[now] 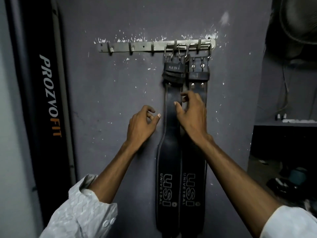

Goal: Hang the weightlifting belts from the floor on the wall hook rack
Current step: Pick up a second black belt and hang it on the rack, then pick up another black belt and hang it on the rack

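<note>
hovering at the wall: the left belt (169, 127) and right belt (193, 162) hang lengthwise, straight down from the right end of the hook rack (137, 46), edges touching. my right hand (192, 115) is nearer, fingers (186, 95) curled over that shared edge; pinching or just touching, i can't tell. my left hand (141, 125) sits just left of the left belt, loosely curled, empty.
</note>
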The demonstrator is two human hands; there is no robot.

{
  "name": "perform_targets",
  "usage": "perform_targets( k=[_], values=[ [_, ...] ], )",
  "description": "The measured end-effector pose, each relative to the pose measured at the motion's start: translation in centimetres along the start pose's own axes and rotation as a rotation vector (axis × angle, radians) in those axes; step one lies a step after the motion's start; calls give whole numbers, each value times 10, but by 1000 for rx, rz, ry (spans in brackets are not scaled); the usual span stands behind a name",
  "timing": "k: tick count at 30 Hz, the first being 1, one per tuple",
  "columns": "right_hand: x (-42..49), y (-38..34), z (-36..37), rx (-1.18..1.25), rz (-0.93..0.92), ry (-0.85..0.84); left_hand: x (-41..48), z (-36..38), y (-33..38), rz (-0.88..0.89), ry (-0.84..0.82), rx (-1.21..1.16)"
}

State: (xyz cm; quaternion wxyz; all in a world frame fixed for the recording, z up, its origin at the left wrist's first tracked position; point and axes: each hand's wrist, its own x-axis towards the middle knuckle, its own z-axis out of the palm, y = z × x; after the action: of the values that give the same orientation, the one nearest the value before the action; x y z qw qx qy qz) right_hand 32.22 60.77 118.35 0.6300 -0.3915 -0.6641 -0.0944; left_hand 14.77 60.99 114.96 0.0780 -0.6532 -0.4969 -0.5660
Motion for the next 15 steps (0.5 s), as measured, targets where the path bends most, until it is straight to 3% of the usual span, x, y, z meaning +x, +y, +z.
perform_targets(
  k=[8, 15],
  values=[
    [-149, 29, 1, 69, 172, -186, -177, 4, -65, -213, -202, 45],
    [-325, 96, 16, 132, 334, -432, -393, 24, -120, -568, -380, 153]
  ],
)
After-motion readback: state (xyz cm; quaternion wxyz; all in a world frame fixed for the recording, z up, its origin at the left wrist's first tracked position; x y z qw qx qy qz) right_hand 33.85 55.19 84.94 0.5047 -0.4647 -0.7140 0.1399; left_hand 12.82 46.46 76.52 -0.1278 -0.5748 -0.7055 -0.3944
